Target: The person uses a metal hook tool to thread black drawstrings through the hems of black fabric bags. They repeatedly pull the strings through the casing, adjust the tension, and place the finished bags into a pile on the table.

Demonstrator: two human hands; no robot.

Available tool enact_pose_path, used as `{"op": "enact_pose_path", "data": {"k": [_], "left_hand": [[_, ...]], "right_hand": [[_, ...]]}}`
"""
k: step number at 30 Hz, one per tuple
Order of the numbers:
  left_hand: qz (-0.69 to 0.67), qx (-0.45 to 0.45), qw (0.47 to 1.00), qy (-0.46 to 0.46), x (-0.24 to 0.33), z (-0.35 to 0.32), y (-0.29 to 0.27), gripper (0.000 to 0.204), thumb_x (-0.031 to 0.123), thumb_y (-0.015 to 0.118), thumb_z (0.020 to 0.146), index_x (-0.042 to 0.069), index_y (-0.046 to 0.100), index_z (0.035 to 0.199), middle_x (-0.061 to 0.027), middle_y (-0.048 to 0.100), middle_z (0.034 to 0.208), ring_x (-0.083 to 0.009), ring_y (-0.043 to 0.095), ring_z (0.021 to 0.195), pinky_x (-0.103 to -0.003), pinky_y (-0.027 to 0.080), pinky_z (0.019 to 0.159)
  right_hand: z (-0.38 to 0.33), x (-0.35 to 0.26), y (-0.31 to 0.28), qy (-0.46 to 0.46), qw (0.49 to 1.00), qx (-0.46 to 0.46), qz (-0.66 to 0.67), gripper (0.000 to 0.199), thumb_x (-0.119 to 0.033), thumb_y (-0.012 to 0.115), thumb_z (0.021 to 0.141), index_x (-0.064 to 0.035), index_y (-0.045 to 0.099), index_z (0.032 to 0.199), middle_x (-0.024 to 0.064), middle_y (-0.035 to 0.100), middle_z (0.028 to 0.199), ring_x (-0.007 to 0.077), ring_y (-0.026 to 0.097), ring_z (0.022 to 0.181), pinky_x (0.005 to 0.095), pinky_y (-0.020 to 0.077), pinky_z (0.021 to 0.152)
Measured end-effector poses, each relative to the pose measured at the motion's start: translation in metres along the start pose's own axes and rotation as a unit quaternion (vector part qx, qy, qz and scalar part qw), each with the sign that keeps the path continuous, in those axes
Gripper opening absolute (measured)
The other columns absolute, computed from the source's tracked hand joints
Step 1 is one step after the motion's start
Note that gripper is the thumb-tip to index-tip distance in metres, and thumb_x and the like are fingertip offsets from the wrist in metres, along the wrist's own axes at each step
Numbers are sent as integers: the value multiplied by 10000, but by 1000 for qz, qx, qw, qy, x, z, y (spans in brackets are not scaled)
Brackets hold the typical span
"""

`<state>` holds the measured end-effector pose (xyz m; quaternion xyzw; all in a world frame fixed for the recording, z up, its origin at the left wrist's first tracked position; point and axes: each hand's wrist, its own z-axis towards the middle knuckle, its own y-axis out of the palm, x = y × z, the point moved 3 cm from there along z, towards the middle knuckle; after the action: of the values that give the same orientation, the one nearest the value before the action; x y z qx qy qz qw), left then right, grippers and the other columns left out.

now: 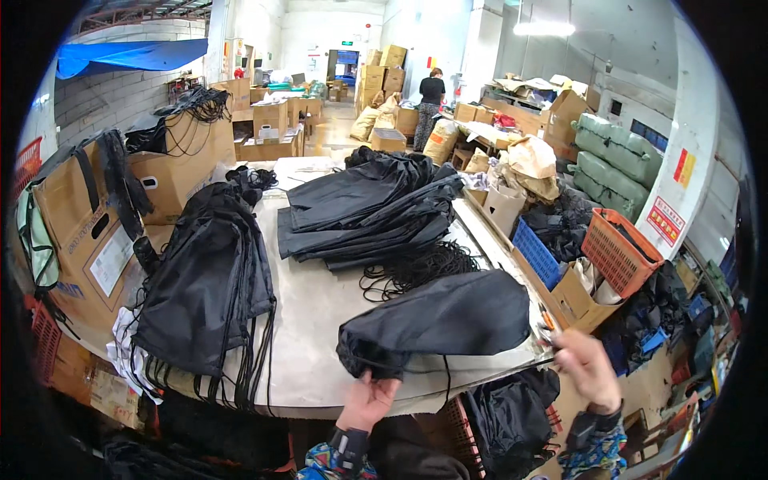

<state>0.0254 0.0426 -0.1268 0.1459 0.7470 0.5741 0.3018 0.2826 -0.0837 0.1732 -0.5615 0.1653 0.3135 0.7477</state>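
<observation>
A black fabric drawstring bag (440,314) lies across the near right of the table. My left hand (370,400) is closed on its near left end, fingers tucked under the cloth. A black cord (447,376) hangs from the bag over the table's front edge. My right hand (590,368) is off the bag's right end, fingers curled and slightly blurred; what they hold, if anything, cannot be made out. Beyond the bag lies a pile of black bags (368,208) with a tangle of black cords (420,268). Another stack of black bags (208,288), cords trailing, lies at the left.
Cardboard boxes (84,228) stand along the table's left side. An orange-handled tool (546,318) lies at the right edge. Right of the table are a blue crate (536,252) and an orange basket (620,248). A person (430,104) stands far back. Below, a red basket holds black fabric (512,420).
</observation>
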Motion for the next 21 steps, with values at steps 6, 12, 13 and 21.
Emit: {"op": "enact_pose_path", "data": {"k": [6, 12, 13, 21], "left_hand": [[735, 197, 575, 299, -32, -57, 78, 336, 110, 643, 836, 21, 523, 1137, -156, 593, 1120, -259, 626, 876, -340, 550, 692], [846, -161, 413, 297, -97, -49, 132, 352, 22, 607, 811, 7, 530, 1154, -194, 567, 1120, -347, 604, 874, -358, 510, 692], [867, -201, 379, 255, -95, -39, 122, 323, 10, 581, 817, 1, 531, 1135, -196, 557, 1111, -376, 574, 909, -378, 500, 721], [799, -82, 226, 552, -80, -9, 159, 546, 181, 701, 766, 41, 432, 1220, -178, 441, 1228, -348, 420, 1149, -444, 376, 910]], "right_hand": [[16, 8, 85, 14, 998, -26, 62, 119, -60, 579, 873, 8, 638, 949, 148, 589, 748, 259, 599, 681, 315, 467, 638], [19, -6, 124, -41, 986, -95, 134, 159, -102, 558, 912, 11, 627, 999, 125, 603, 747, 197, 599, 621, 285, 464, 569], [19, -8, 120, -40, 985, -96, 138, 164, -106, 555, 915, 14, 627, 1002, 122, 604, 749, 188, 597, 617, 282, 466, 569], [10, -6, 104, -29, 989, -76, 125, 170, -110, 545, 922, 4, 641, 1004, 95, 600, 720, 162, 600, 597, 272, 468, 559]]}}
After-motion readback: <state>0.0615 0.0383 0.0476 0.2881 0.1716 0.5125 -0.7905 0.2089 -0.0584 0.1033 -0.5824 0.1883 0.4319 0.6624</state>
